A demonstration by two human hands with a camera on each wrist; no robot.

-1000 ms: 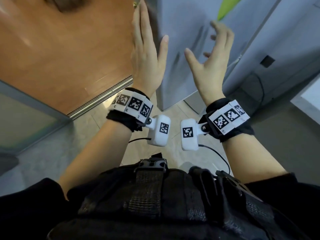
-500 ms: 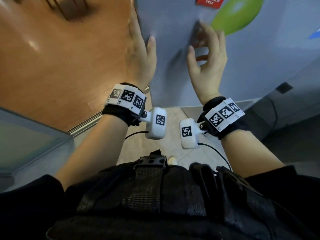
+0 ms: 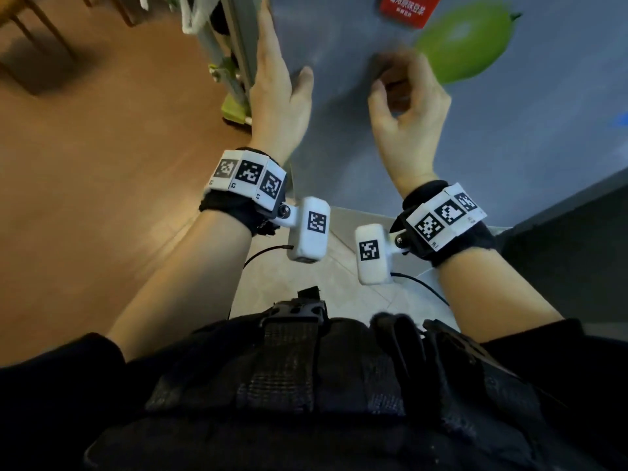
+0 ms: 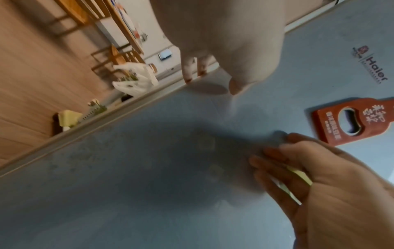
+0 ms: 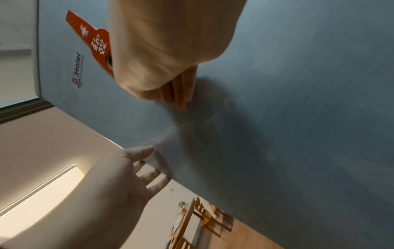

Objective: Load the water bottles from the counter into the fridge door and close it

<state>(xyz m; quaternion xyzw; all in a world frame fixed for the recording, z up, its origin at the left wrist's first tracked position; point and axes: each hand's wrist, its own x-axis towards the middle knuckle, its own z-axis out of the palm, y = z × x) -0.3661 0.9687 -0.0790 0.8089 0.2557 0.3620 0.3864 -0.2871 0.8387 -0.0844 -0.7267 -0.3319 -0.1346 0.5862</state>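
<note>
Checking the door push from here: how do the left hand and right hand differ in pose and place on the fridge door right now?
The left hand has straight fingers laid flat at the fridge door's left edge; the right hand has loosely curled fingers. The left hand sits by the edge; the right hand sits further in, beside the green balloon-shaped magnet. The right hand's fingertips touch the door. Neither hand holds anything.

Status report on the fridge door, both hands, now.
Left hand open, flat on fridge door near its edge. Right hand empty, fingertips on door. No bottles in view. Nothing blocking the door.
</note>
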